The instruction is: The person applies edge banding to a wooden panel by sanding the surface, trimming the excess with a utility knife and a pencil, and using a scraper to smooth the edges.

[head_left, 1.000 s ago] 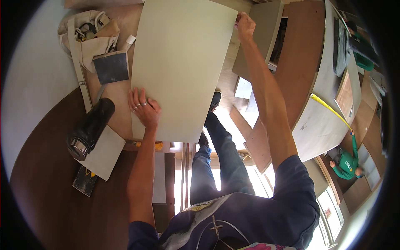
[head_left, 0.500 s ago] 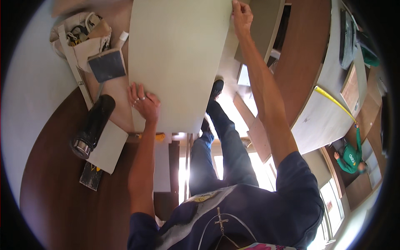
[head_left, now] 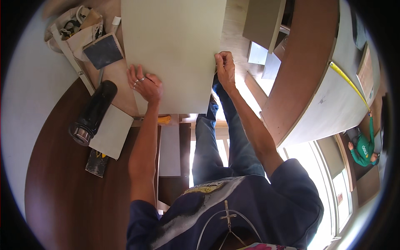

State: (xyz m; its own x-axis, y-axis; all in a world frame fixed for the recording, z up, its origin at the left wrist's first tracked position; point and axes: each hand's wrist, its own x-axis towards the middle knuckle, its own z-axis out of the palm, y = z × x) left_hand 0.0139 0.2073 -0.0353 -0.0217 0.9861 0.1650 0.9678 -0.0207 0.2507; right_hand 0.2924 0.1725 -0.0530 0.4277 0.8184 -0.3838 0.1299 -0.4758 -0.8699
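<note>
A large pale flat panel (head_left: 175, 54) lies in front of me, its near edge toward my body. My left hand (head_left: 146, 85), with rings on its fingers, rests on the panel's left side, fingers stretched out toward that edge. At the opposite long edge is my right hand (head_left: 225, 70), its fingers pinched together against the edge. Whatever those fingers hold, if anything, is hidden. A dark-faced rectangular block (head_left: 103, 51) lies to the left of the panel, beyond a black bottle (head_left: 95, 112) with a metal cap lying on its side.
A cloth bag (head_left: 83, 31) with tools stands far left. Under the bottle is a small pale board (head_left: 114, 131), beside a dark scuffed piece (head_left: 96, 163). A yellow-handled tool (head_left: 163, 120) pokes out by the panel's near edge. At right, a person in green (head_left: 365, 150) holds a yellow tape measure (head_left: 348, 81).
My right hand has come from the panel's far right end toward me along its edge, still pinched. My left hand stays on the left side. The view has shifted slightly.
</note>
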